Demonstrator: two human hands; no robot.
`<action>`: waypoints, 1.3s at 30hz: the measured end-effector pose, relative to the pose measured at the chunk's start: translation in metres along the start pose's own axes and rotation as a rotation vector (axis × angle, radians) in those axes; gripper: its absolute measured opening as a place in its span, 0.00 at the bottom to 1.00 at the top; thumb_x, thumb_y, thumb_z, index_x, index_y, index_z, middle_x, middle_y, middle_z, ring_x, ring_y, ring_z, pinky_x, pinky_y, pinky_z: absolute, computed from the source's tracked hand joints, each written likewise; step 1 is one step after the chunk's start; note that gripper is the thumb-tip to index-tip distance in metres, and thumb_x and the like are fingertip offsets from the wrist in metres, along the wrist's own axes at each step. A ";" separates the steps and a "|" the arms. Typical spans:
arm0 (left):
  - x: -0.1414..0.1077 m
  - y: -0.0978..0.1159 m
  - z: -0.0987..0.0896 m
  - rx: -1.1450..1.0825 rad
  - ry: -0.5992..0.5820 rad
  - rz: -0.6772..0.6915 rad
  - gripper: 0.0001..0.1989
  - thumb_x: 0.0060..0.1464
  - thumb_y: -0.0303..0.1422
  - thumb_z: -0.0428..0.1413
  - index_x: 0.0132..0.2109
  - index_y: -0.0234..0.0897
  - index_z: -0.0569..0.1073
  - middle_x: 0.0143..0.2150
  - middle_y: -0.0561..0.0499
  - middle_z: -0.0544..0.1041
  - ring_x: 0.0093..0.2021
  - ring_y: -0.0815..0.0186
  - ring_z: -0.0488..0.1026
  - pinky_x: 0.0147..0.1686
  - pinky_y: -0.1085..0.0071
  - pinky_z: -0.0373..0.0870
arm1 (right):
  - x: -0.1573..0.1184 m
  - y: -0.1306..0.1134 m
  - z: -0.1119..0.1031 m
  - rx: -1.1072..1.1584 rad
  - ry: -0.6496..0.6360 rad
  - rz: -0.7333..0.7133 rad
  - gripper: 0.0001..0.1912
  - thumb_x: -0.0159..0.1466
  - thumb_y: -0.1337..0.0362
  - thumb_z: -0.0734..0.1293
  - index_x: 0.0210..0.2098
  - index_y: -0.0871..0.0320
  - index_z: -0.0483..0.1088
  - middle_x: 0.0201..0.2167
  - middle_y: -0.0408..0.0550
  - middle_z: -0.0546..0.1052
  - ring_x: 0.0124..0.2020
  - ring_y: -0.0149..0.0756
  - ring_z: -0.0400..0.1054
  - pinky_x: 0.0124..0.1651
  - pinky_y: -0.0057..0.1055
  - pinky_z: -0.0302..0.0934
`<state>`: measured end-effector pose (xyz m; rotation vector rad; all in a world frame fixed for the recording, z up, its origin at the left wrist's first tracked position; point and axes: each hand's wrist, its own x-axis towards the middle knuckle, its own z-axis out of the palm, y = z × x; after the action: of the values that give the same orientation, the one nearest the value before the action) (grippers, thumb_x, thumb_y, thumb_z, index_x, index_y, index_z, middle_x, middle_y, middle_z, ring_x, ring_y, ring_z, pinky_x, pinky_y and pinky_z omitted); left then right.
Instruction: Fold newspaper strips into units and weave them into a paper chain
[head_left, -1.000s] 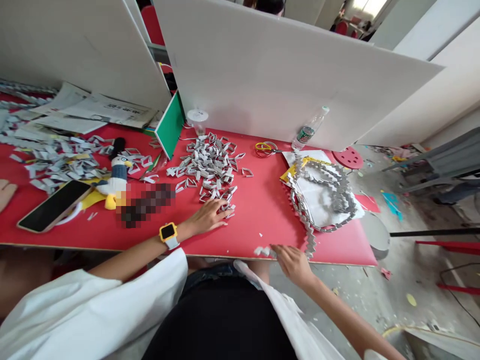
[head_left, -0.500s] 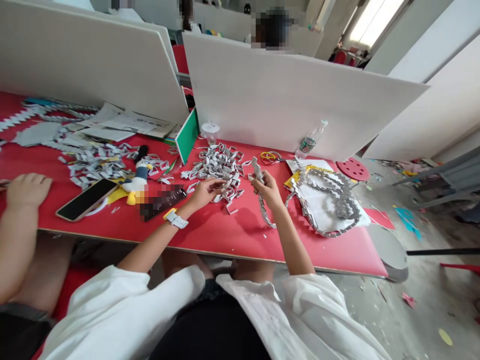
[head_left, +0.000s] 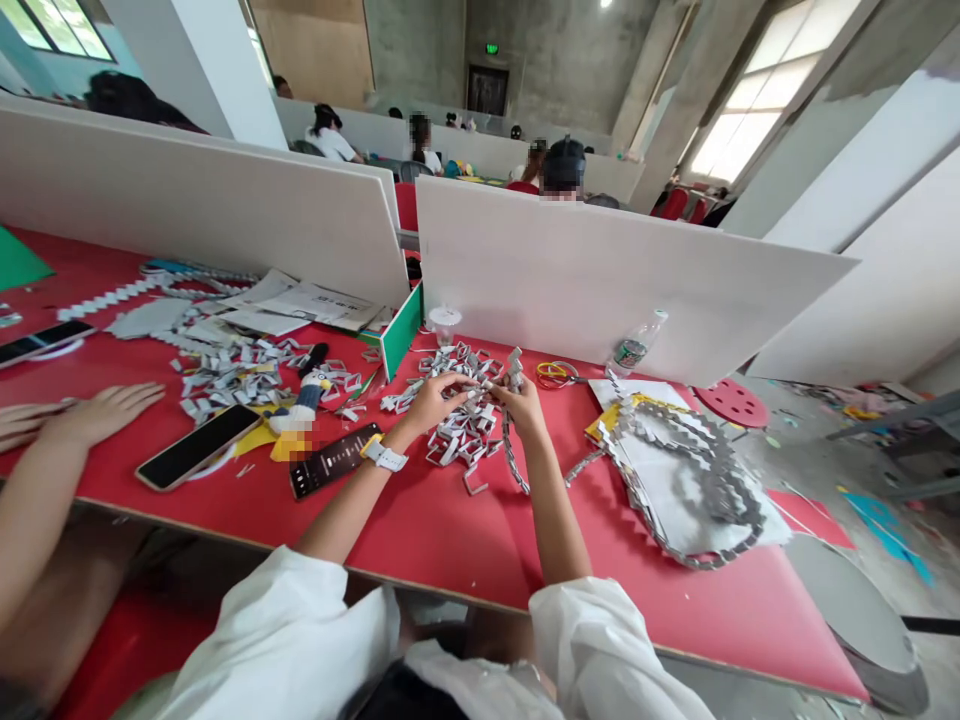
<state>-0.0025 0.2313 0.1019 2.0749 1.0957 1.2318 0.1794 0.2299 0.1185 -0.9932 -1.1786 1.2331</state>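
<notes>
A folded grey paper chain [head_left: 513, 462] hangs from my right hand [head_left: 521, 402], whose fingers are closed around its upper end. My left hand [head_left: 441, 400] meets it at the fingertips, pinching a small folded paper piece against the chain's end. Beneath and beside my left hand lies a pile of folded paper links [head_left: 461, 440] on the red table [head_left: 442, 530]. The long finished part of the chain [head_left: 694, 560] loops over white sheets at the right.
Two phones [head_left: 199, 447] [head_left: 334, 462], a plush bird [head_left: 304, 405] and another link pile [head_left: 240, 375] lie left. Another person's hands [head_left: 105, 412] rest there. Behind are a lidded cup [head_left: 445, 325], scissors [head_left: 559, 374], a bottle [head_left: 636, 345] and white partitions [head_left: 600, 270].
My left hand has moved from the pile to my right hand, and their fingertips now meet. The view has tilted up, showing more of the room behind.
</notes>
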 end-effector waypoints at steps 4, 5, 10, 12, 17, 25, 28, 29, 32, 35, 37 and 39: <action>0.029 0.003 -0.001 0.011 -0.050 0.017 0.11 0.56 0.36 0.58 0.44 0.38 0.77 0.43 0.48 0.79 0.45 0.62 0.76 0.46 0.66 0.73 | 0.012 -0.008 -0.016 0.071 0.061 -0.022 0.19 0.48 0.56 0.75 0.25 0.55 0.61 0.21 0.35 0.68 0.25 0.29 0.68 0.35 0.30 0.67; 0.036 0.005 -0.001 0.017 -0.061 0.025 0.11 0.56 0.37 0.58 0.45 0.38 0.77 0.43 0.48 0.79 0.45 0.62 0.76 0.47 0.66 0.73 | 0.015 -0.010 -0.019 0.081 0.078 -0.027 0.19 0.48 0.56 0.75 0.25 0.55 0.60 0.21 0.35 0.68 0.25 0.29 0.68 0.35 0.30 0.67; 0.060 0.017 0.004 0.030 -0.104 0.051 0.16 0.50 0.40 0.63 0.46 0.42 0.77 0.45 0.48 0.77 0.44 0.61 0.75 0.46 0.65 0.72 | 0.021 -0.021 -0.032 0.139 0.090 0.025 0.21 0.46 0.57 0.77 0.25 0.55 0.60 0.23 0.38 0.72 0.27 0.33 0.72 0.37 0.34 0.70; 0.063 0.020 0.007 0.006 -0.096 0.041 0.09 0.54 0.39 0.60 0.40 0.41 0.77 0.38 0.50 0.78 0.40 0.63 0.75 0.43 0.67 0.72 | 0.020 -0.024 -0.036 0.168 0.070 0.062 0.22 0.45 0.57 0.77 0.26 0.55 0.61 0.25 0.41 0.74 0.28 0.34 0.74 0.36 0.35 0.71; 0.060 0.032 0.013 -0.141 -0.088 -0.036 0.09 0.59 0.39 0.55 0.44 0.40 0.73 0.33 0.51 0.75 0.32 0.67 0.74 0.31 0.72 0.74 | 0.015 -0.032 -0.040 0.220 0.043 0.110 0.23 0.44 0.60 0.79 0.25 0.55 0.60 0.22 0.38 0.72 0.24 0.31 0.71 0.28 0.28 0.67; 0.055 0.056 0.022 -0.179 -0.298 -0.020 0.22 0.61 0.33 0.53 0.62 0.47 0.64 0.39 0.53 0.75 0.36 0.70 0.74 0.39 0.74 0.74 | 0.013 -0.035 -0.041 0.314 -0.081 0.142 0.16 0.58 0.57 0.72 0.27 0.58 0.63 0.20 0.36 0.67 0.15 0.18 0.53 0.16 0.18 0.46; 0.053 0.059 0.020 -0.187 -0.321 -0.021 0.22 0.62 0.33 0.52 0.63 0.46 0.64 0.38 0.53 0.75 0.33 0.71 0.73 0.37 0.75 0.73 | 0.015 -0.035 -0.042 0.472 -0.222 0.147 0.20 0.61 0.47 0.67 0.27 0.58 0.64 0.18 0.35 0.67 0.10 0.16 0.46 0.13 0.17 0.41; 0.053 0.059 0.019 -0.194 -0.320 -0.025 0.22 0.62 0.33 0.52 0.62 0.45 0.64 0.37 0.53 0.75 0.33 0.71 0.73 0.36 0.75 0.73 | 0.016 -0.035 -0.043 0.525 -0.277 0.150 0.23 0.61 0.42 0.64 0.26 0.57 0.64 0.16 0.34 0.66 0.09 0.16 0.44 0.11 0.18 0.39; 0.051 0.061 0.015 -0.218 -0.268 -0.032 0.17 0.63 0.34 0.51 0.58 0.44 0.69 0.40 0.50 0.76 0.35 0.70 0.74 0.37 0.73 0.73 | 0.020 -0.033 -0.043 0.557 -0.372 0.131 0.34 0.59 0.32 0.56 0.20 0.57 0.66 0.12 0.36 0.63 0.07 0.19 0.46 0.10 0.21 0.39; 0.050 0.060 0.014 -0.216 -0.160 0.009 0.14 0.63 0.33 0.50 0.53 0.42 0.73 0.44 0.49 0.75 0.39 0.68 0.74 0.40 0.72 0.72 | 0.020 -0.027 -0.043 0.441 -0.385 0.140 0.40 0.57 0.29 0.52 0.15 0.58 0.67 0.10 0.39 0.60 0.09 0.23 0.51 0.11 0.23 0.45; 0.050 0.060 0.016 -0.202 -0.074 0.052 0.13 0.63 0.33 0.50 0.51 0.41 0.75 0.43 0.48 0.74 0.42 0.67 0.73 0.42 0.71 0.72 | 0.018 -0.024 -0.043 0.344 -0.408 0.166 0.40 0.59 0.30 0.50 0.16 0.58 0.69 0.10 0.40 0.62 0.10 0.25 0.53 0.12 0.25 0.48; 0.050 0.061 0.019 -0.201 -0.022 0.070 0.12 0.61 0.35 0.53 0.49 0.40 0.76 0.41 0.48 0.73 0.42 0.66 0.72 0.41 0.71 0.71 | 0.015 -0.022 -0.041 0.218 -0.445 0.166 0.37 0.62 0.34 0.52 0.20 0.58 0.71 0.13 0.41 0.68 0.12 0.26 0.58 0.15 0.25 0.53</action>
<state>0.0516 0.2386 0.1623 1.9829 0.8580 1.2928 0.2231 0.2445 0.1357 -0.6809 -1.2797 1.7370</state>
